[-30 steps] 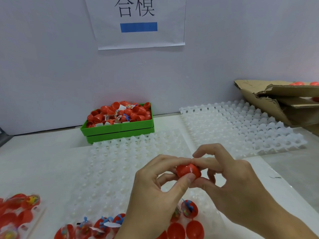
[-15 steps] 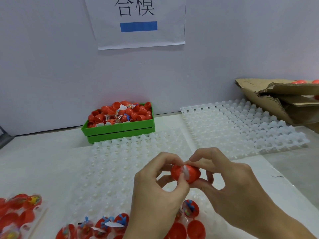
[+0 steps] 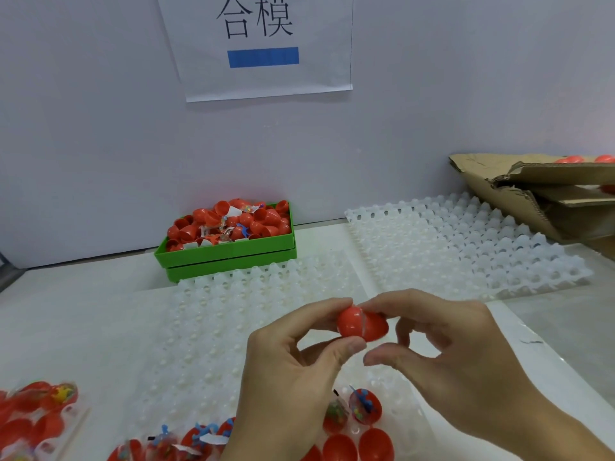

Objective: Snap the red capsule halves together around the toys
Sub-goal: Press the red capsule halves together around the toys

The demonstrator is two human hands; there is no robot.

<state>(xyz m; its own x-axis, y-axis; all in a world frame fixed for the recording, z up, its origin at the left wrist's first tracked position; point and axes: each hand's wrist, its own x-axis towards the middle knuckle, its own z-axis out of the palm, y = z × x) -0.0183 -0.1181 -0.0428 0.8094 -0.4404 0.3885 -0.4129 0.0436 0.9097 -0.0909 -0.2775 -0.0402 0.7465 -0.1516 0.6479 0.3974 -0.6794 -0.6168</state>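
Both hands hold one red capsule (image 3: pixel 362 325) above the near white dimpled tray (image 3: pixel 213 331). My left hand (image 3: pixel 293 371) pinches its left half between thumb and forefinger. My right hand (image 3: pixel 446 354) grips the right half. The two halves meet at a seam where a thin pale strip shows. Open red halves with bagged toys (image 3: pixel 364 405) sit in the tray's front rows beneath my hands, next to empty red halves (image 3: pixel 357 445).
A green bin (image 3: pixel 229 256) heaped with red halves and toy packets stands at the back. A second white dimpled tray (image 3: pixel 466 247) lies to the right, beside a torn cardboard box (image 3: pixel 539 197). More red capsules in plastic (image 3: pixel 30 414) lie at the front left.
The capsule has turned in my fingers so its seam faces the camera. My left thumb has slid from the front of the capsule to below it. Both hands stayed roughly in place.
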